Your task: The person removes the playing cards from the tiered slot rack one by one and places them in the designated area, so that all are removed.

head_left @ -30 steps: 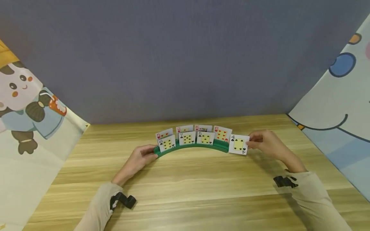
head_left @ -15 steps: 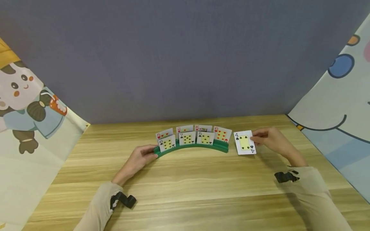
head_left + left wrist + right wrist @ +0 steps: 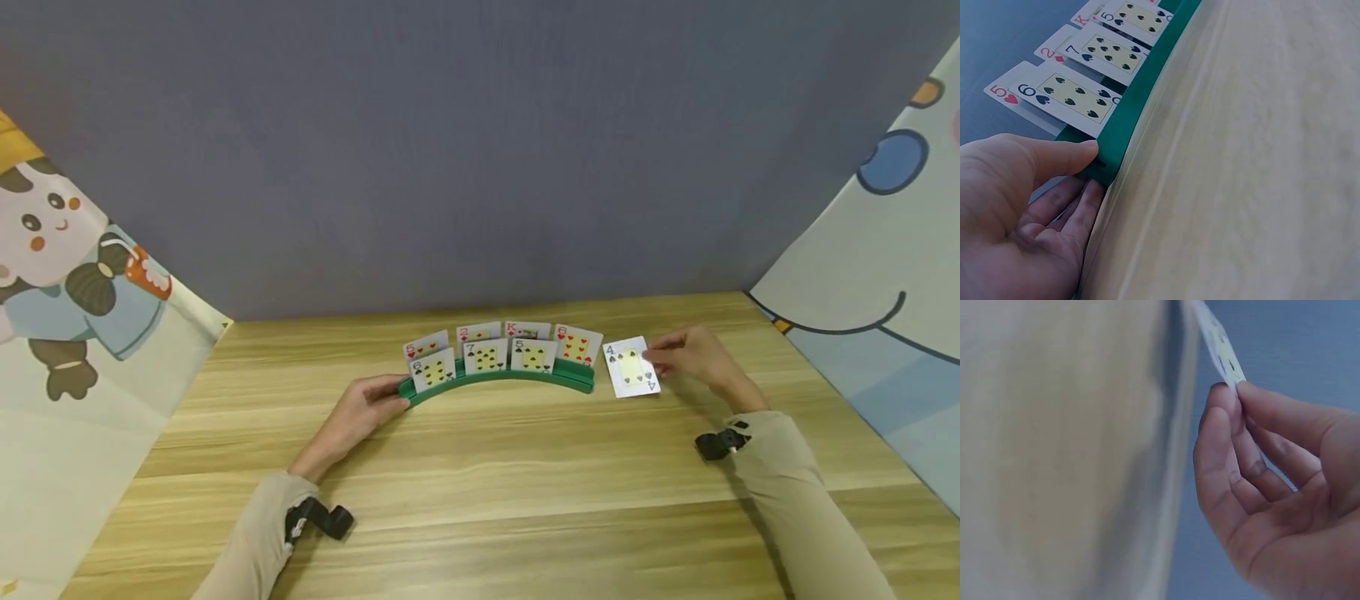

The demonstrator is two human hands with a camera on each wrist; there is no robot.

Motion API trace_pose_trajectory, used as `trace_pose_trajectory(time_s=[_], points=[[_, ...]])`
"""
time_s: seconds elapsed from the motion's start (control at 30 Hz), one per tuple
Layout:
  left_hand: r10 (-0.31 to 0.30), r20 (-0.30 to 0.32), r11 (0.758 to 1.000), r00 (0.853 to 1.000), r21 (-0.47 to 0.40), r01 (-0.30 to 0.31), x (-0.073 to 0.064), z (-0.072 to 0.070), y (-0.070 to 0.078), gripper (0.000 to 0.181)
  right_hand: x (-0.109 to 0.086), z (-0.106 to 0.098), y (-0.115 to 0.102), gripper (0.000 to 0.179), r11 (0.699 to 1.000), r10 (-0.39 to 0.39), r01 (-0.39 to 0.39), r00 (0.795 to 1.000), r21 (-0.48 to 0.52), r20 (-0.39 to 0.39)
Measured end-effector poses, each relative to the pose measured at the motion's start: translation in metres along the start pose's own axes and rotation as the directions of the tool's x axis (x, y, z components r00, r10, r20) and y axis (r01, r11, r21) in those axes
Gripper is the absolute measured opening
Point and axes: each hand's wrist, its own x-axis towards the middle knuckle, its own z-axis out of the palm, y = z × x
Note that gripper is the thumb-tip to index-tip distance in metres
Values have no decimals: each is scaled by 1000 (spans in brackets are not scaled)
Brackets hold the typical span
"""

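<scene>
A curved green playing card holder stands on the table with two rows of cards. In its front row are the six of spades, seven of spades and five of spades. Behind them show red cards, among them the six of hearts at the right. My left hand grips the holder's left end, thumb on top and fingers below. Between thumb and fingers, my right hand pinches the four of spades by its right edge, just beyond the holder's right end.
The wooden table ends at a grey wall panel behind the holder. Cartoon-printed panels flank it on both sides. A small black camera is strapped to each wrist.
The four of spades has moved right, away from the holder's end, and then slightly back left, and it has tilted. My left hand and the card holder have stayed in place.
</scene>
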Motion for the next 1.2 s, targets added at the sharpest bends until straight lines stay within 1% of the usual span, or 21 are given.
trace_pose_trajectory(time_s=[0.13, 0.3, 0.47, 0.63, 0.8, 0.9, 1.07, 1.2], points=[[-2, -4, 1000, 1000, -10, 2, 0, 0, 0, 40, 4, 4, 9, 37, 997, 63, -65, 998, 40, 31], [5, -1, 1000, 1000, -7, -5, -1, -1, 1, 40, 7, 9, 10, 38, 994, 94, -96, 994, 42, 53], [-3, -2, 1000, 1000, -15, 3, 0, -1, 2, 40, 10, 13, 8, 34, 996, 88, -89, 994, 15, 61], [-3, -4, 1000, 1000, -4, 3, 0, 0, 2, 40, 13, 19, 7, 29, 996, 86, -84, 995, -30, 59], [-8, -1, 1000, 1000, -2, 8, 0, -1, 2, 40, 13, 20, 6, 25, 995, 83, -80, 995, -61, 55], [-26, -3, 1000, 1000, -12, 26, 1, 0, 1, 41, 12, 20, 4, 25, 993, 89, -84, 994, -85, 57], [-27, -4, 999, 1000, -17, 27, 1, 1, 1, 41, 12, 19, 2, 23, 986, 103, -94, 993, -138, 57], [-30, -2, 999, 1000, -19, 30, 1, 0, 1, 41, 12, 18, 2, 23, 985, 120, -112, 991, -134, 58]])
